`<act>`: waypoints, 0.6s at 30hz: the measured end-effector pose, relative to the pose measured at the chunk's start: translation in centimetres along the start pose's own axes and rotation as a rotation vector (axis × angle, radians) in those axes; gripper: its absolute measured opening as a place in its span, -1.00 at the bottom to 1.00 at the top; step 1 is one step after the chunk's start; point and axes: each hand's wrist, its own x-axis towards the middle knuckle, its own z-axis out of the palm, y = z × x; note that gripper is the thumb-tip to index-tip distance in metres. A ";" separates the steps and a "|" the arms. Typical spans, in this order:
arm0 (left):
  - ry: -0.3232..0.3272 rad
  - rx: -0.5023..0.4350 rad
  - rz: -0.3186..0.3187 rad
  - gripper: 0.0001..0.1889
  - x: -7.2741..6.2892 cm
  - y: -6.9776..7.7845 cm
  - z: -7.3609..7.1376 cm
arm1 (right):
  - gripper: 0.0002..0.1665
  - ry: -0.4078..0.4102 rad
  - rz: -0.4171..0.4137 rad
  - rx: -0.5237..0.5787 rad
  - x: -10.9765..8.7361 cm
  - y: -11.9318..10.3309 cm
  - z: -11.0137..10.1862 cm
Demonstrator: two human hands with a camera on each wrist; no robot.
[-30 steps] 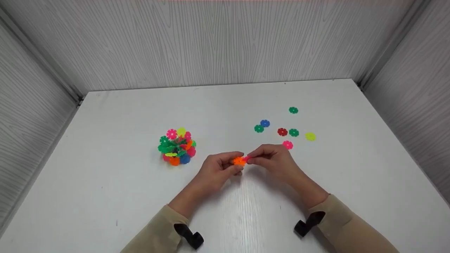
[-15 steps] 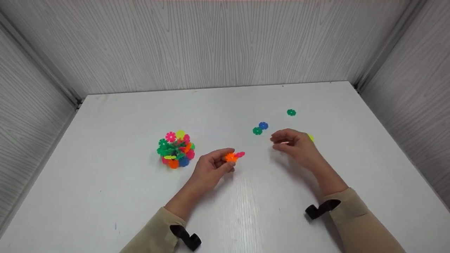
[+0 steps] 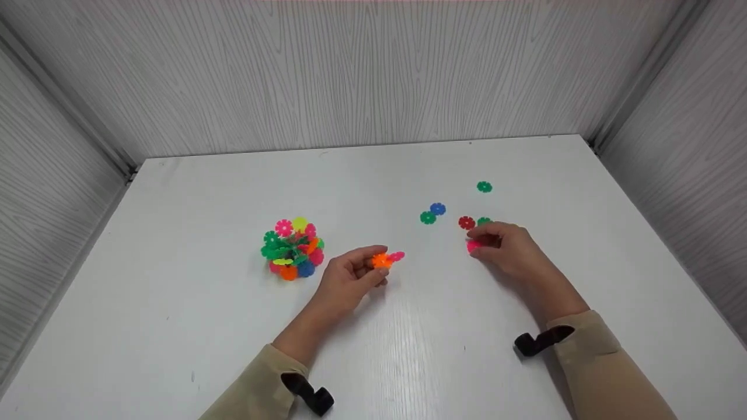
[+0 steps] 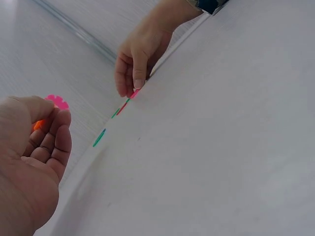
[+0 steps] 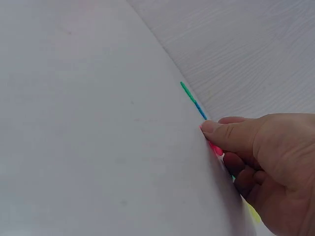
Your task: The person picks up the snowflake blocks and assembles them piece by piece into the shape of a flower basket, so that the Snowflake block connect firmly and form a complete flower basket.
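The orange snowflake disc (image 3: 381, 261), with a joined pink disc (image 3: 397, 256) jutting from its edge, is to the right of the multicoloured disc cluster (image 3: 285, 248), well apart from it. The left hand (image 3: 343, 280) pinches it between thumb and fingers. Farther right of the cluster, the right hand (image 3: 509, 251) has its grip closed on a loose pink disc (image 3: 473, 247) at the table (image 3: 233, 192).

These thin, plastic-looking discs should be light and fairly stiff, perhaps slick when flat; best pinched by the rim, leaving a notch free.

Right of the cluster and farther back lie a blue disc (image 3: 438, 208) touching a green disc (image 3: 428, 217), a red disc (image 3: 466, 222), and a lone green disc (image 3: 484, 186).

The right wrist view catches a yellow disc (image 5: 254, 213) that the head view lacks; only the head view shows the cluster.
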 end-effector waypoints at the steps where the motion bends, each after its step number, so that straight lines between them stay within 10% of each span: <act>1: -0.001 -0.002 0.000 -0.53 0.0 0.0 0.0 | -0.60 -0.001 -0.002 -0.003 0.0 0.0 0.1; 9: -0.013 0.015 0.013 -0.54 -0.1 0.0 0.1 | -0.69 -0.028 -0.041 0.053 -0.4 -2.1 2.0; 18: -0.012 0.024 -0.015 -0.56 0.0 0.1 0.3 | -0.53 -0.195 -0.152 0.418 -1.3 -5.8 5.4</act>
